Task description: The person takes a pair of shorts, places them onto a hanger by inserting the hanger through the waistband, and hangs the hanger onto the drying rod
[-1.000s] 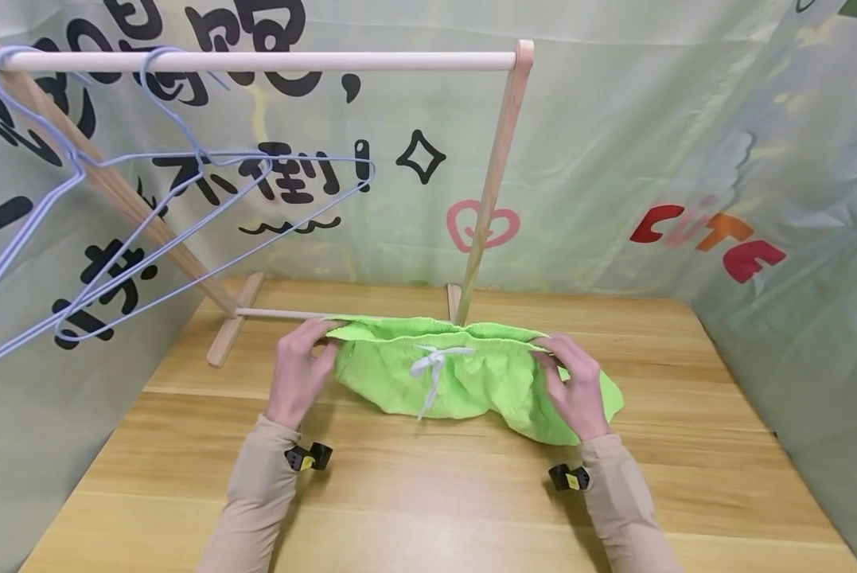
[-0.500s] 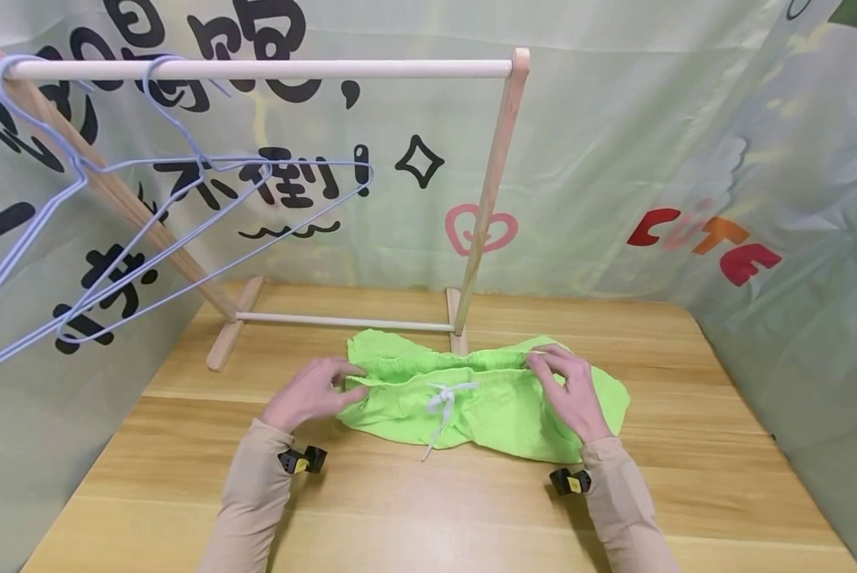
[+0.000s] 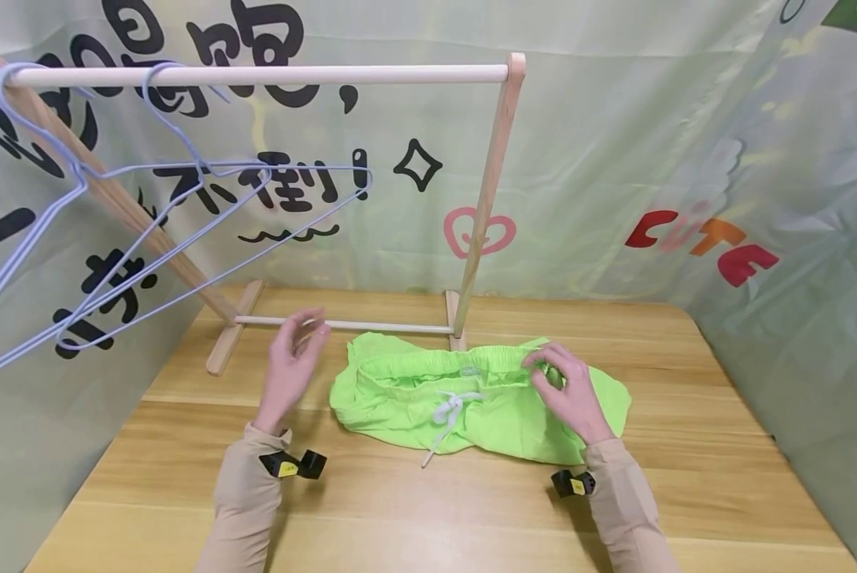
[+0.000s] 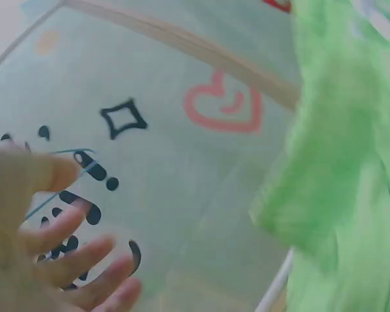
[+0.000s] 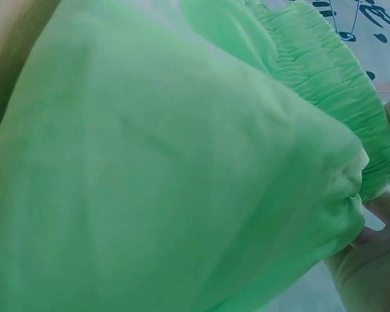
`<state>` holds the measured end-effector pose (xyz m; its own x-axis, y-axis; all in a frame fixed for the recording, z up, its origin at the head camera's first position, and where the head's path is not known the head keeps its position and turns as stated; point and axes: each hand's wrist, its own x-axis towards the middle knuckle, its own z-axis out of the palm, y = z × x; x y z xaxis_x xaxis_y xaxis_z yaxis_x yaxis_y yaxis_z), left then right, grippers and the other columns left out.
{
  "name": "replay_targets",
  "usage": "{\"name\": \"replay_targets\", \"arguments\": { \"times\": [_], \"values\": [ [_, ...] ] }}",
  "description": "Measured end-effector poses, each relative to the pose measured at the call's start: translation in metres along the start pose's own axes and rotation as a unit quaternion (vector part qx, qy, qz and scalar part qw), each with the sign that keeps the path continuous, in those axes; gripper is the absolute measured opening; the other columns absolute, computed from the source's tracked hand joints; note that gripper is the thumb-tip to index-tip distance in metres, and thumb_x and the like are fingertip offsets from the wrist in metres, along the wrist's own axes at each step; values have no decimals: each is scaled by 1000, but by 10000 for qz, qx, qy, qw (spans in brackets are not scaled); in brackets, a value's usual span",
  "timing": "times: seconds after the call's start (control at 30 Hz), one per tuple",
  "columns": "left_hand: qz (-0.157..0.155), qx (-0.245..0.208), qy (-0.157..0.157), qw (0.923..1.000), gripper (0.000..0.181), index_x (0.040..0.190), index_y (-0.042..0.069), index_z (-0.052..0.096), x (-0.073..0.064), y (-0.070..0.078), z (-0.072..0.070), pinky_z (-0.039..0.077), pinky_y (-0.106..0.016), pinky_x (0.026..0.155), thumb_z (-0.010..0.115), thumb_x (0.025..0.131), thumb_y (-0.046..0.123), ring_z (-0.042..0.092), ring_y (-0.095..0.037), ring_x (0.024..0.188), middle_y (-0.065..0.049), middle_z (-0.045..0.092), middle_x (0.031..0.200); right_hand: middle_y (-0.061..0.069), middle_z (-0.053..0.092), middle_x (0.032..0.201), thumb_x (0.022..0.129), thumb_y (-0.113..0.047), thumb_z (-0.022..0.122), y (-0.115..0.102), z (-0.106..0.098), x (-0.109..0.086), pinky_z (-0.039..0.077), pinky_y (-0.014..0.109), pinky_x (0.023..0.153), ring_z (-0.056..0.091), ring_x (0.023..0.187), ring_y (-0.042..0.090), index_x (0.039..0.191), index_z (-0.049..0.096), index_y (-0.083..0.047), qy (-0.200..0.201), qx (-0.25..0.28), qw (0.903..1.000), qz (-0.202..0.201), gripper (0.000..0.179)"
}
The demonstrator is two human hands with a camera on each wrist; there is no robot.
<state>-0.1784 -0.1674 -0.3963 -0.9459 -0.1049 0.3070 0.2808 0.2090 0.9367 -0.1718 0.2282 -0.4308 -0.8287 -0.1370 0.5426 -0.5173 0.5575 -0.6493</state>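
Right hand grips green shorts

We see the shorts lying on the desk, near the rack. The right fingers are clamped on the waistband; we find the left hand, fingers apart, just beside the shorts.

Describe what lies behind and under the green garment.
Behind the garment are the wooden rack and printed backdrop. Under it is the table; its covered part is hidden.

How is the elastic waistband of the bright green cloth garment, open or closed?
Open: in the head view, the gathered green waistband has front and back edges apart, inside showing.
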Motion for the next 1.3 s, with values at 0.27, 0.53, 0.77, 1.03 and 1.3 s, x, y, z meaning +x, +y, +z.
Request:
{"name": "replay_targets", "arguments": {
  "times": [0.27, 0.53, 0.77, 1.03, 1.3],
  "values": [
    [-34, -3191, 1444, 9367, 52, 151, 2, 29, 1, 20, -10, 47, -22, 110, 50, 105, 13, 47, -16, 134, -2, 44, 147, 6, 68, 92, 83, 13, 60, 0, 1, 1, 37, 23, 54, 38, 61, 3, 91, 71, -9, 86, 197, 9997, -110, 26],
    [663, -4876, 1867, 8503, 68, 158, 11, 14, -3, 24, -17, 30, -36, 124, 54, 104, 23, 25, -23, 153, -8, 20, 166, 5, 68, 91, 87, 10, 59, 1, 0, 0, 39, 24, 59, 44, 69, 2, 91, 72, -10, 44, 143, 9997, -191, 24],
    [881, -5435, 2070, 8087, 77, 161, 17, 8, -4, 29, -20, 27, -36, 126, 57, 103, 29, 25, -19, 153, 0, 16, 169, 4, 69, 91, 89, 9, 60, 0, -1, 0, 40, 23, 63, 47, 75, 1, 92, 72, -11, 28, 180, 9997, -183, 24],
    [1288, -5439, 2431, 7928, 89, 161, 21, 0, -3, 33, -28, 26, -38, 125, 63, 99, 27, 22, -18, 154, 5, 17, 170, 5, 68, 91, 88, 9, 62, -1, 0, 0, 38, 23, 62, 46, 73, 1, 93, 73, -11, 12, 133, 9998, -177, 23],
    [1435, -5408, 2503, 7902, 82, 160, 21, 12, -5, 35, -32, 25, -40, 125, 65, 97, 28, 29, -20, 151, 6, 27, 166, 4, 68, 91, 88, 9, 63, 2, 0, 0, 38, 23, 61, 44, 71, 1, 93, 73, -10, -4, 111, 9999, -130, 23]
  ]
}}
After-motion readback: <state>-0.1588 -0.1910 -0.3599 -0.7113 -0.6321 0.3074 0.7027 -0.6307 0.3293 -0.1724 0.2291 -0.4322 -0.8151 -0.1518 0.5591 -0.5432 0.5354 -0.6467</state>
